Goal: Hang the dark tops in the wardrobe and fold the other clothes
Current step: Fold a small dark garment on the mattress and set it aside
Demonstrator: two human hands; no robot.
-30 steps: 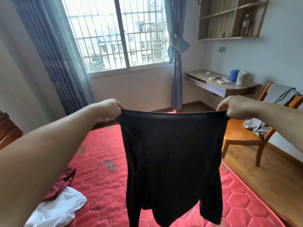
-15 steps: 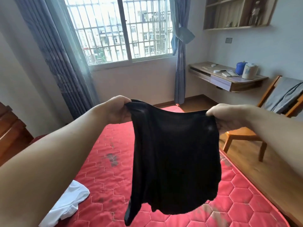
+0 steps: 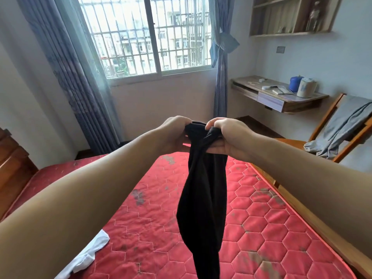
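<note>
— Where is the black top (image 3: 203, 198) right now?

— You hold it in the air over the red mattress (image 3: 261, 234). Your left hand (image 3: 175, 133) and right hand (image 3: 227, 135) are close together, both pinching its top edge.

— Which way does it run?

— Straight down from your hands, long axis vertical, bunched narrow. Neither hand is nearer. The white garment (image 3: 86, 256) lies near left on the mattress; no wardrobe is in view.

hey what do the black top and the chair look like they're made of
Black top: thin, soft matte knit, probably; it bunches and drapes limply from both hands. Chair: wood with an orange-brown glossy varnish, judging by its solid slats and sheen.
</note>
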